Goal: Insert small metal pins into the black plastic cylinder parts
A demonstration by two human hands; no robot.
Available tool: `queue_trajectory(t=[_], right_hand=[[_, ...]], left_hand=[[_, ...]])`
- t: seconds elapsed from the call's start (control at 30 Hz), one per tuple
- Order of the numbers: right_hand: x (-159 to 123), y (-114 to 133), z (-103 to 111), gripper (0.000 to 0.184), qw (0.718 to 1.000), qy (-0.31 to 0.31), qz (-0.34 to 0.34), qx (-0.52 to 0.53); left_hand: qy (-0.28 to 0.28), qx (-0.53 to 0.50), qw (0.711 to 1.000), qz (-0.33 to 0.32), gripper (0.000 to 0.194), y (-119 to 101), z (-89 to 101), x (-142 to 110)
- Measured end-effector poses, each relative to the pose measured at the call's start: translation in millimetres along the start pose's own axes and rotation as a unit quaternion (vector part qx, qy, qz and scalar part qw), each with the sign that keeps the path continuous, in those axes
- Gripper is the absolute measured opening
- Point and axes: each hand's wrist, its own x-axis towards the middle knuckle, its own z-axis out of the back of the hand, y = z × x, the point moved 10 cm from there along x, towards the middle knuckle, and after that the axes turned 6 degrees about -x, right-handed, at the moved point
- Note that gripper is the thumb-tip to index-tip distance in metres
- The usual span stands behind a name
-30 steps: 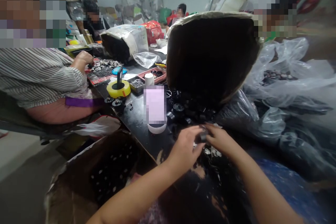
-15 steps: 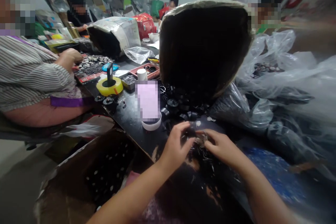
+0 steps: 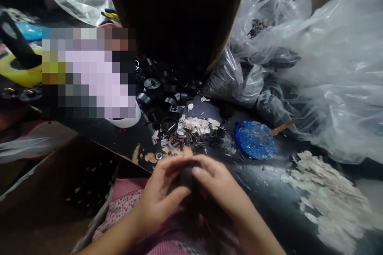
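Observation:
Close to my body, at the table's front edge, my left hand (image 3: 158,191) and my right hand (image 3: 218,183) are closed around a small black part (image 3: 187,176). Fingers and shadow cover most of it, so its exact kind does not show. Just beyond my fingertips lies a heap of small whitish metal plates (image 3: 199,124). Small springs (image 3: 191,139) and little grey cylinders with reddish ends (image 3: 166,142) are scattered beside them. Behind these are several black round plastic pieces (image 3: 170,124). A small black ring (image 3: 158,156) sits left of my fingers.
A blue round lid (image 3: 255,140) with a brown stick (image 3: 283,126) on it lies to the right, near a large pile of pale flat plates (image 3: 332,195). Clear plastic bags (image 3: 338,67) crowd the right side. A big dark-mouthed container (image 3: 176,16) stands behind; yellow tape (image 3: 18,72) is left.
My view has tilted down and come nearer the table. Both hands have drawn back from the heap of small parts toward my body, and a black part now shows between them.

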Motion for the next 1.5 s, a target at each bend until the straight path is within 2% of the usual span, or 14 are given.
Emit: queue_trajectory(t=[0.07,0.13,0.3,0.4,0.47,0.53,0.6,0.63,0.77,0.87,0.97,1.07,1.33,1.5], right_hand=[[1.0,-2.9,-1.4,0.031,1.000,0.000,-0.008,0.014],[1.8,-3.4,1.3,0.025,1.000,-0.024,-0.008,0.009],[-2.0,5.9,6.1,0.015,0.990,-0.096,0.029,-0.095],[0.3,13.7,-8.7,0.014,0.978,-0.044,0.054,-0.195],[6.2,28.5,-12.2,0.017,0.946,-0.051,0.102,-0.305],[16.4,45.4,-13.0,0.020,0.875,-0.092,0.144,-0.453],[30.5,55.6,-16.0,0.021,0.802,-0.118,0.153,-0.565],[37.8,57.8,-18.0,0.021,0.780,-0.119,0.150,-0.596],[53.1,63.3,-27.1,0.017,0.742,-0.109,0.155,-0.643],[54.4,63.6,-31.5,0.015,0.728,-0.092,0.162,-0.660],[55.8,63.5,-28.7,0.014,0.730,-0.090,0.159,-0.659],[55.8,65.2,-22.4,0.012,0.751,-0.096,0.160,-0.634],[23.2,59.8,-1.3,0.009,0.862,-0.144,0.184,-0.450],[14.8,53.9,5.5,0.013,0.869,-0.165,0.190,-0.426]], left_hand=[[0.009,0.028,0.999,0.026,0.045,7.3,0.8,-9.1],[-0.025,0.053,0.997,0.055,0.045,15.7,9.3,-16.1],[-0.049,0.022,0.988,0.143,0.042,35.8,14.0,-26.5],[-0.149,0.065,0.976,0.144,0.033,31.2,43.1,-30.0],[-0.231,0.065,0.964,0.117,0.031,22.5,67.5,-33.9],[-0.282,0.042,0.954,0.090,0.030,15.9,85.0,-37.3],[-0.290,0.026,0.953,0.081,0.028,13.1,91.6,-37.6],[-0.283,0.023,0.955,0.082,0.027,12.6,91.5,-36.8],[-0.250,0.000,0.964,0.094,0.023,12.9,81.3,-31.1],[-0.259,-0.059,0.958,0.112,0.022,17.0,74.1,-25.8],[-0.275,-0.126,0.947,0.110,0.026,17.1,68.9,-18.6],[-0.264,-0.159,0.944,0.114,0.026,16.2,62.2,-11.1],[-0.182,-0.287,0.923,0.179,0.023,29.2,25.9,7.8],[-0.181,-0.269,0.931,0.166,0.019,32.6,18.3,11.8]])
